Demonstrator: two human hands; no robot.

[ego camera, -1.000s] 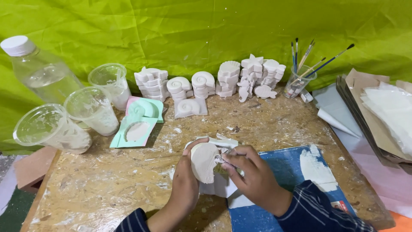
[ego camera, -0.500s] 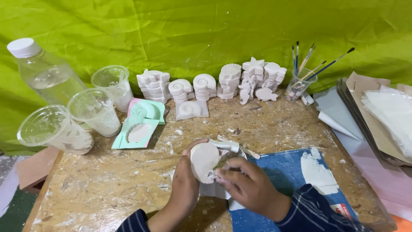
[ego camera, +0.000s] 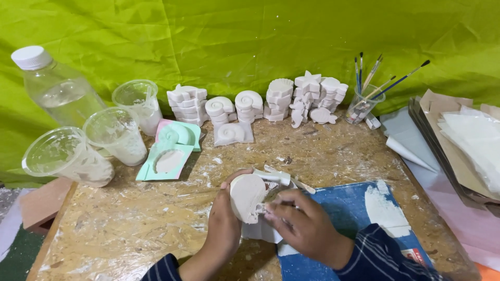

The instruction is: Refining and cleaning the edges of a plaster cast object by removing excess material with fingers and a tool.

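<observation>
Near the front edge of the worktop (ego camera: 130, 229), just left of a blue sheet (ego camera: 359, 208) smeared with white, both hands meet around a round white plaster cast (ego camera: 246, 198). The left hand (ego camera: 224, 224) cups the cast from below and from the left, its fingers curled around the back and its thumb along the upper rim, so the flat face tilts up toward the camera. The right hand (ego camera: 299, 224) comes in from the right, its fingers pressed together at the cast's right edge; whether they pinch a small tool or only the plaster rim cannot be told. The cast thus lies directly left of the right fingers, touching them, and the left hand carries its weight. The cast is nearly round, with no clear long axis. Just behind it a small white piece (ego camera: 273, 176) and a thin stick (ego camera: 297, 183) lie on the worktop.

Along the back edge stand stacks of white shell and star casts (ego camera: 307, 93), with a flat spiral cast (ego camera: 233, 133) in front of them. Toward the back left corner sit a turquoise mould (ego camera: 169, 161), three clear plastic cups (ego camera: 117, 135) crusted white, and a clear bottle (ego camera: 57, 88) with a white cap. Near the back right corner a small glass holds paintbrushes (ego camera: 372, 83), beside a pile of brown paper (ego camera: 458, 151).
</observation>
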